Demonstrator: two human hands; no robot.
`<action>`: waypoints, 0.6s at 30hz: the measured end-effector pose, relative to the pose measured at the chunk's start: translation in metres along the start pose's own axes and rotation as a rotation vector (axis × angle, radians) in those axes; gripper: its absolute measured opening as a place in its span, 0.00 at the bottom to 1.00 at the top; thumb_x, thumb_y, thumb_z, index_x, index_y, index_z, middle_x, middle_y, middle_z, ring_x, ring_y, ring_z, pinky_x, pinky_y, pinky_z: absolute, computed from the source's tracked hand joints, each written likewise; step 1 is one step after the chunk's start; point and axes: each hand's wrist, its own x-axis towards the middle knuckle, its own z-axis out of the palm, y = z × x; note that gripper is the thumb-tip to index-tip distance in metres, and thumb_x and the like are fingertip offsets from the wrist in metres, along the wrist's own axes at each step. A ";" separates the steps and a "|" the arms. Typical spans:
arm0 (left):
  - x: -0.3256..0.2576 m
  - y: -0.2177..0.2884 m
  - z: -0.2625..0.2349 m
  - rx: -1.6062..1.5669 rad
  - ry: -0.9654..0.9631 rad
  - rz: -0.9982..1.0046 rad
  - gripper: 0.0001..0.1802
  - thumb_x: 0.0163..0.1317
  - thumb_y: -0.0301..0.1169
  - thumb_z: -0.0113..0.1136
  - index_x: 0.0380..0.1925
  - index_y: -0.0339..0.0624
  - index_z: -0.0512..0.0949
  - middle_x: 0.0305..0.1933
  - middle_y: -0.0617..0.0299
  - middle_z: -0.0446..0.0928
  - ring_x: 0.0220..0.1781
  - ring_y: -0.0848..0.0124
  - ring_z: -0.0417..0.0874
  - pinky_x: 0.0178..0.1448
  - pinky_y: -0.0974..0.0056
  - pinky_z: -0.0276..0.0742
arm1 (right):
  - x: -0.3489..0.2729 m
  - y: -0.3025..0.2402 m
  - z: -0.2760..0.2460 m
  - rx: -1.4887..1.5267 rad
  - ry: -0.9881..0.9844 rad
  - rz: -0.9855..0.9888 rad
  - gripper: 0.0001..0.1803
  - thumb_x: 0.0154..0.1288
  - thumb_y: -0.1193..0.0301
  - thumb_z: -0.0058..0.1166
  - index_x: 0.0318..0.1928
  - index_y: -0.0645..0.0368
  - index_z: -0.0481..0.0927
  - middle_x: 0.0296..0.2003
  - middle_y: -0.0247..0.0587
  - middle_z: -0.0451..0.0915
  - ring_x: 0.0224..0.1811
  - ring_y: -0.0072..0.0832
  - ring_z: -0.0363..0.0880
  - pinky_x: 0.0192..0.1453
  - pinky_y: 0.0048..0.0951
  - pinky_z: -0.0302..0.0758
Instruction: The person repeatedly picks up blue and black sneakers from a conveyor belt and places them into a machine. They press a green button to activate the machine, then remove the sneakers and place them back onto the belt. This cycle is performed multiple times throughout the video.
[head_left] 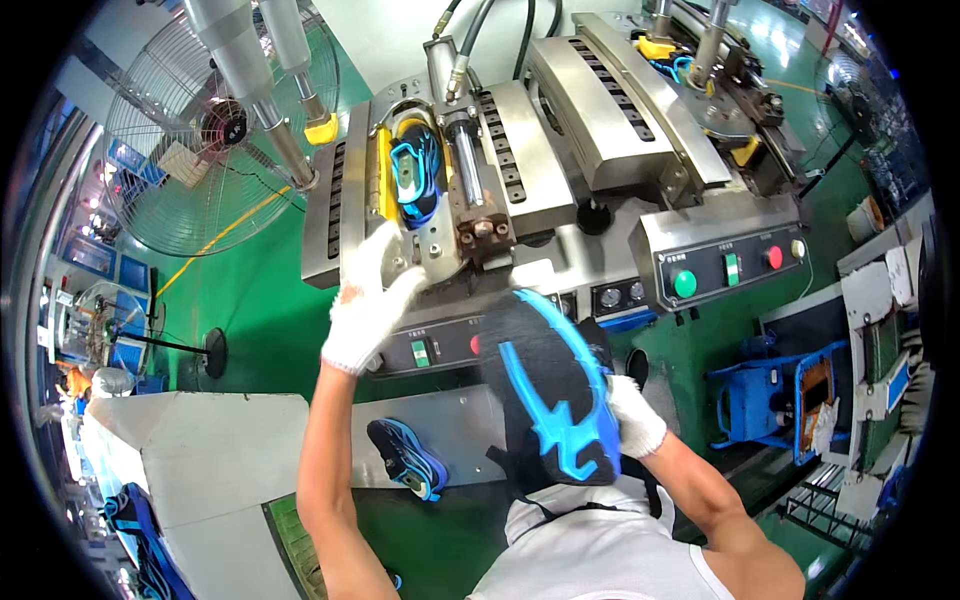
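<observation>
My right hand (634,414), in a white glove, holds a dark shoe (552,390) sole-up; the sole is black with bright blue ribs. My left hand (370,295), also gloved, reaches up to the steel press machine (560,150) and rests at the front edge of its left clamp, just below a second dark and blue shoe (415,175) seated in that clamp. A third blue shoe (406,458) lies on the grey shelf (460,420) below the machine.
A control panel (725,265) with green and red buttons sits right of the clamp. A large standing fan (215,130) is at the left. A white table (215,455) is at the lower left, blue carts (770,395) at the right, green floor around.
</observation>
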 end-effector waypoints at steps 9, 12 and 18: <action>0.218 -0.053 0.079 0.404 0.138 -0.389 0.52 0.56 0.57 0.74 0.70 0.33 0.66 0.68 0.35 0.76 0.69 0.43 0.80 0.73 0.47 0.75 | -0.038 0.058 -0.145 0.555 0.086 -0.237 0.47 0.66 0.51 0.70 0.78 0.60 0.67 0.67 0.65 0.77 0.68 0.67 0.76 0.72 0.67 0.75; 0.239 -0.066 0.090 0.472 0.135 -0.417 0.45 0.53 0.50 0.75 0.63 0.34 0.68 0.62 0.35 0.79 0.63 0.41 0.84 0.69 0.46 0.79 | -0.056 0.046 -0.128 0.376 0.043 -0.443 0.57 0.52 0.64 0.81 0.80 0.59 0.63 0.70 0.59 0.75 0.70 0.59 0.76 0.71 0.60 0.78; 0.238 -0.052 0.001 0.448 0.056 -0.363 0.53 0.54 0.57 0.75 0.68 0.25 0.69 0.65 0.30 0.79 0.67 0.42 0.82 0.72 0.50 0.76 | -0.068 0.006 -0.073 0.268 0.088 -0.540 0.51 0.57 0.70 0.75 0.79 0.61 0.62 0.65 0.49 0.77 0.61 0.43 0.82 0.66 0.48 0.84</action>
